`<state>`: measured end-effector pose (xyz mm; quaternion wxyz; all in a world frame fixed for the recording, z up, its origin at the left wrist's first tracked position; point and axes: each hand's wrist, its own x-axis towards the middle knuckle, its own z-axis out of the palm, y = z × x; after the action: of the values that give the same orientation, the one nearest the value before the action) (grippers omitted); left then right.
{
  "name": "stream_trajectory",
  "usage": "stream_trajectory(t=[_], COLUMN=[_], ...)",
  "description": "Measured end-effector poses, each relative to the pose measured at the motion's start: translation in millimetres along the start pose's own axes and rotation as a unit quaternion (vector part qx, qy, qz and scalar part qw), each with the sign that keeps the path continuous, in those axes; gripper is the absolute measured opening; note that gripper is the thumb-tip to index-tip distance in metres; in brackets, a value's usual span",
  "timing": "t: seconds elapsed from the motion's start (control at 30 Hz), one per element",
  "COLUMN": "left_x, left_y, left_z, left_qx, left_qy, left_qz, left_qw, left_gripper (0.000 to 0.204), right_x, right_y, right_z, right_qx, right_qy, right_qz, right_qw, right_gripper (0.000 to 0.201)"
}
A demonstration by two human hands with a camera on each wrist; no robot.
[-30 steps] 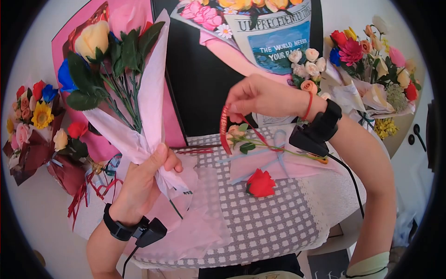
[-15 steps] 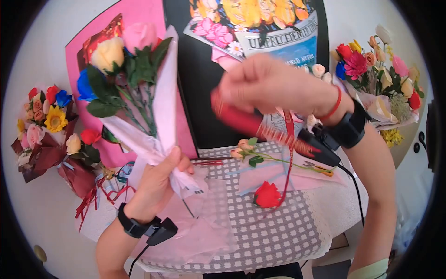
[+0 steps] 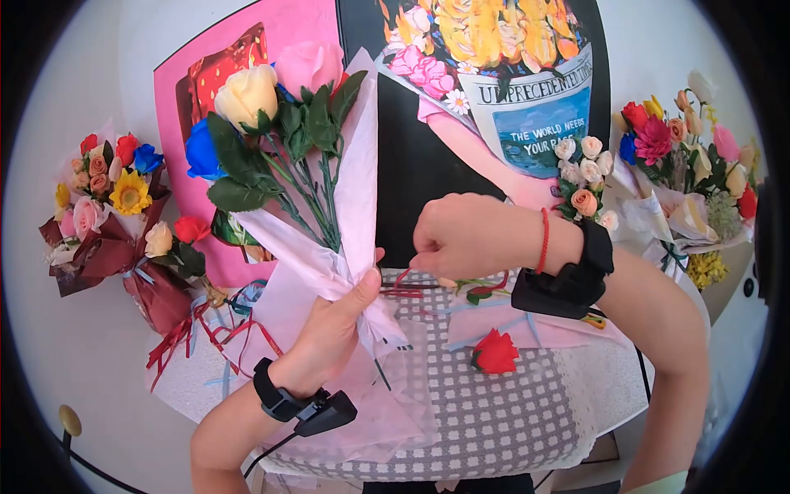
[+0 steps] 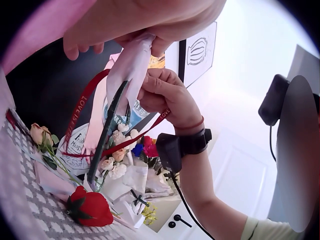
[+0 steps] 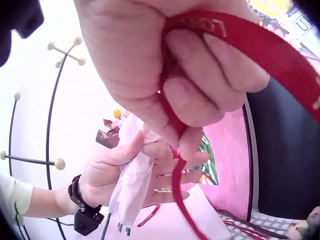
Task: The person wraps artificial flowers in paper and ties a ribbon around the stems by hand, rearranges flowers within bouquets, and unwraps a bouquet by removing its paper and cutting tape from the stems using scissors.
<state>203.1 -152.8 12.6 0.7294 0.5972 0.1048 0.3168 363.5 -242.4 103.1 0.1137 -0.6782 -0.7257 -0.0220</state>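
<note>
My left hand (image 3: 325, 342) holds the gathered lower part of a bouquet in pale pink paper (image 3: 359, 239), its thumb across the front. Blue, cream and pink roses (image 3: 309, 67) with dark leaves stand above; green stems poke out below. To the right of the bouquet, my right hand (image 3: 481, 235) has its fingers curled round a red ribbon (image 5: 179, 192) with gold letters, one end trailing down. In the left wrist view the ribbon (image 4: 82, 107) loops behind the stems, beside the paper base. A loose red rose (image 3: 495, 351) lies on the checked cloth.
Wrapped bouquets stand at the left (image 3: 152, 288) and right (image 3: 687, 218). Behind are a pink board (image 3: 185, 107) and a black picture panel (image 3: 453, 169). Pink paper sheets (image 3: 391, 420) lie on the cloth, and red ribbons (image 3: 177, 337) hang at the table's left.
The right hand has swung the ribbon out to the right, then come back lower and closer to the bouquet. The left hand keeps its hold; the bouquet appears further right in view.
</note>
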Motion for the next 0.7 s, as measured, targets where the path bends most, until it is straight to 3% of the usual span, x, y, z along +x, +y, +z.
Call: stream_trajectory(t=[0.13, 0.23, 0.37, 0.43, 0.5, 0.57, 0.7], left_x=[4, 3, 3, 3, 3, 2, 5], left_y=[-2, -3, -12, -15, -15, -12, -11], left_z=[2, 4, -1, 1, 5, 12, 12], left_qx=[-0.024, -0.026, -0.001, -0.001, 0.0, 0.034, 0.017], left_qy=[-0.041, -0.091, -0.138, -0.129, -0.121, -0.064, -0.038], left_qz=[0.016, 0.0, -0.027, -0.026, -0.026, 0.009, -0.009], left_qw=[0.999, 0.995, 0.99, 0.991, 0.992, 0.997, 0.999], left_gripper=[0.051, 0.049, 0.049, 0.048, 0.046, 0.046, 0.05], right_x=[8, 12, 12, 5, 6, 5, -5], right_y=[6, 9, 14, 9, 15, 17, 16], right_z=[6, 8, 9, 9, 13, 15, 12], right_qx=[0.128, 0.158, 0.149, 0.286, 0.29, 0.289, 0.297], right_qy=[-0.081, -0.117, -0.111, -0.113, -0.127, -0.147, -0.128], right_qz=[-0.019, 0.036, 0.005, 0.028, 0.04, 0.066, 0.054], right_qw=[0.988, 0.98, 0.983, 0.951, 0.948, 0.944, 0.945], right_gripper=[0.029, 0.028, 0.025, 0.021, 0.022, 0.026, 0.03])
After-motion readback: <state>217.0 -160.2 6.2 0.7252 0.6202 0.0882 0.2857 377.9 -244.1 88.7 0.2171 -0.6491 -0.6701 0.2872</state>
